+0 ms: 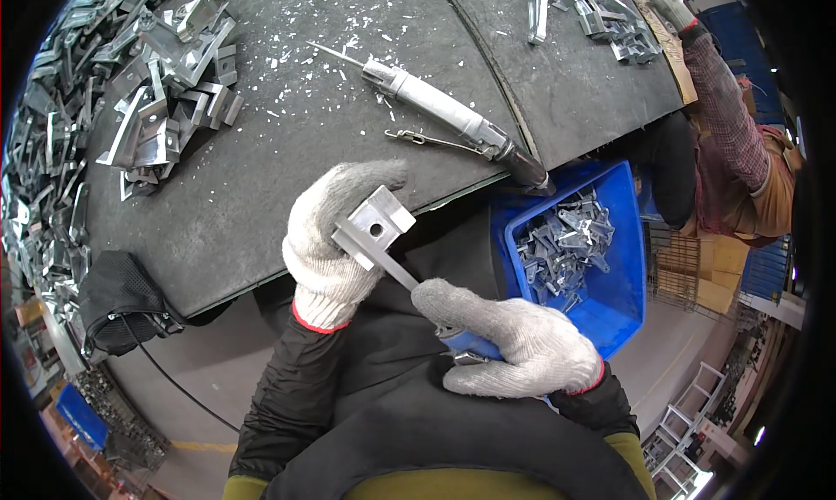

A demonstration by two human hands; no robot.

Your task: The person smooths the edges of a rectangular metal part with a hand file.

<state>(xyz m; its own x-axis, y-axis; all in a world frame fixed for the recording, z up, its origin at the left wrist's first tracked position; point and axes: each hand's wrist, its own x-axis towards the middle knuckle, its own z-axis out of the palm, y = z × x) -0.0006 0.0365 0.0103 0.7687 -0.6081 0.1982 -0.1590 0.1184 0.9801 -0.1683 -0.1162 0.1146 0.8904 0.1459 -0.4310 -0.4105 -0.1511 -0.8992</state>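
In my left hand (335, 239), gloved in white and grey, is a silver metal bracket (374, 224) with a round hole. My fingers curl around its far side, above the table's near edge. A narrow flat grey edge (383, 260) runs from the bracket towards my right thumb; whether it belongs to the bracket is unclear. My right hand (522, 343), also gloved, closes around a blue tool (470, 344) with a bit of shiny metal showing. The palm and fingers hide most of that tool. Both hands are over my lap.
A silver lever-type power tool (435, 104) with a thin tip lies on the dark table (287, 143) among metal shavings. Brackets are heaped on the left (165, 108) and far right (601, 21). A blue bin (627, 273) holds small metal parts. A co-worker's arm (718, 91) reaches in right.
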